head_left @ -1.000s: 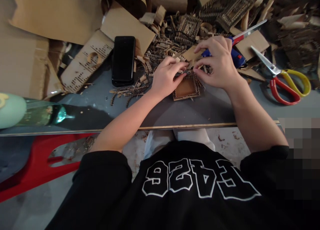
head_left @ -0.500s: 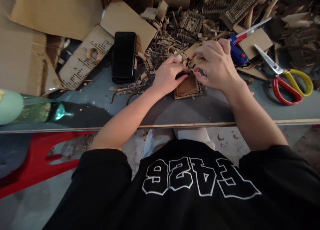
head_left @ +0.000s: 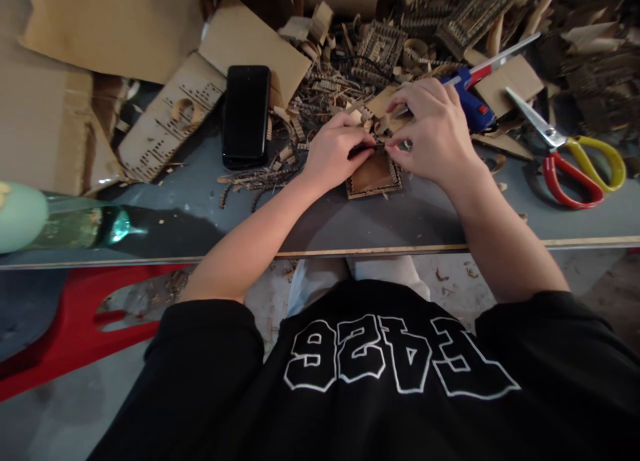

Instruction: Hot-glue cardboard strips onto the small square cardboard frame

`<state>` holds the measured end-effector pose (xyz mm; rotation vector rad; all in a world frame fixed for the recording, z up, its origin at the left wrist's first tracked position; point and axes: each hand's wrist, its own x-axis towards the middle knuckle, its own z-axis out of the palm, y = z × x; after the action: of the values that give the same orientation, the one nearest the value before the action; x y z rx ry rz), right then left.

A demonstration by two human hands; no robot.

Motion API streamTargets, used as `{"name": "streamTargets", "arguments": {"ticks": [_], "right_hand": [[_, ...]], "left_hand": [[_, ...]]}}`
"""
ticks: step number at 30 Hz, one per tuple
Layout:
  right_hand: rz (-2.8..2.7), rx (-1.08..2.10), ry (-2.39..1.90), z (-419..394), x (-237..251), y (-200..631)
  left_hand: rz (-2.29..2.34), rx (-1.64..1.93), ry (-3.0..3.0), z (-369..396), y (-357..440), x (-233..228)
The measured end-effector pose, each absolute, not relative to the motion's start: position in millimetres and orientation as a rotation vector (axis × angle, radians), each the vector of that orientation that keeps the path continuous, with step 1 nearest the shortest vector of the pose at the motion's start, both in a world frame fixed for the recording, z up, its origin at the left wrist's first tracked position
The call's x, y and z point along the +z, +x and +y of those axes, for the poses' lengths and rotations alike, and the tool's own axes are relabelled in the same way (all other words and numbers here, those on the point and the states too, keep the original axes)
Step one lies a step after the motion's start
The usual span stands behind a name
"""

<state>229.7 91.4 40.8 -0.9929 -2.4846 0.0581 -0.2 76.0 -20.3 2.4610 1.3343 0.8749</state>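
Two hands meet over a small square cardboard frame [head_left: 373,175] that lies flat on the grey tabletop [head_left: 400,221], close to its near edge. The left hand [head_left: 333,153] rests on the frame's far left corner, its fingers [head_left: 361,141] curled shut around a thin dark cardboard strip [head_left: 364,149] that runs along the frame's far edge. The right hand [head_left: 434,137] comes in from the other side, thumb and forefinger pinched on the same strip at its right end, the other fingers arched above the scraps. Fingertips of both hands nearly touch over the strip.

Just beyond the hands spreads a heap of cardboard offcuts [head_left: 330,91], slotted strips and curls, with laser-cut patterned panels [head_left: 383,47] farther back. A blue glue gun [head_left: 470,104] lies behind the right hand, partly hidden by it. Scissors with red and yellow handles [head_left: 575,157] lie well to the right on the tabletop, blades pointing away. A black phone [head_left: 246,114] lies face up to the left of the hands, beside a perforated cardboard sheet [head_left: 167,121]. At the far left a green glass bottle [head_left: 75,224] lies on its side. Below the tabletop edge a red plastic stool [head_left: 75,327] shows on the floor.
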Motion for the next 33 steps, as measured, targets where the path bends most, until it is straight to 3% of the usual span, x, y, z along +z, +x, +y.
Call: {"name": "streamTargets", "arguments": {"ticks": [15,33], "right_hand": [[-2.506,0.217,-0.775,105,36,244],[-2.482,0.188,-1.026,94,36,234]], "left_hand": [[1.340,0.927,2.495,75,-1,-21],[1.353,0.909,2.480,74,2,-18]]}}
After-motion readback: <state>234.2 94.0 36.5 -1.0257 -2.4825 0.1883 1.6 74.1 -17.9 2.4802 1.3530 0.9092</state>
